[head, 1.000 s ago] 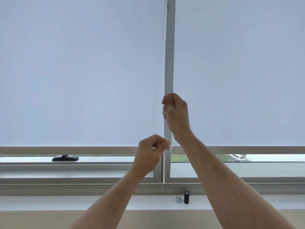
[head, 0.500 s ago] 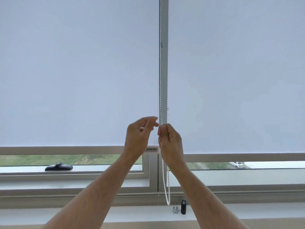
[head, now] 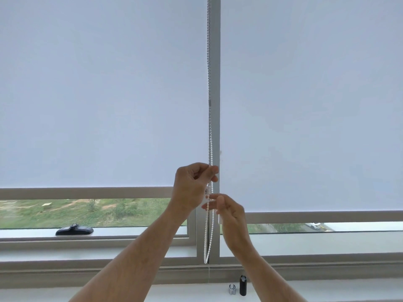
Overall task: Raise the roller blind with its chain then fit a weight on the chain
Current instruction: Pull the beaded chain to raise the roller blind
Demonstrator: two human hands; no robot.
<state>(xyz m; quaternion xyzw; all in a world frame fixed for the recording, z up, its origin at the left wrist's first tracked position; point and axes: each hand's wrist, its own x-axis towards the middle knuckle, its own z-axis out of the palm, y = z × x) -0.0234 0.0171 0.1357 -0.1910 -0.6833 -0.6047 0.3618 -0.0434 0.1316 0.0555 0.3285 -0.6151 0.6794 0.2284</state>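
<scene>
The left hand pinches the white bead chain between thumb and fingertips, in front of the grey window mullion. Just below, the right hand reaches toward the chain with loosely curled fingers; contact cannot be told. The chain's loop hangs near the lower frame. The left roller blind sits higher than the right blind. A black cylinder and a small metal clip stand on the sill.

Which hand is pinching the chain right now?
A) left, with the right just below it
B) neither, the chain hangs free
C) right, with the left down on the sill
A: the left hand pinches the chain at its fingertips, and the right hand is just below it.
</scene>
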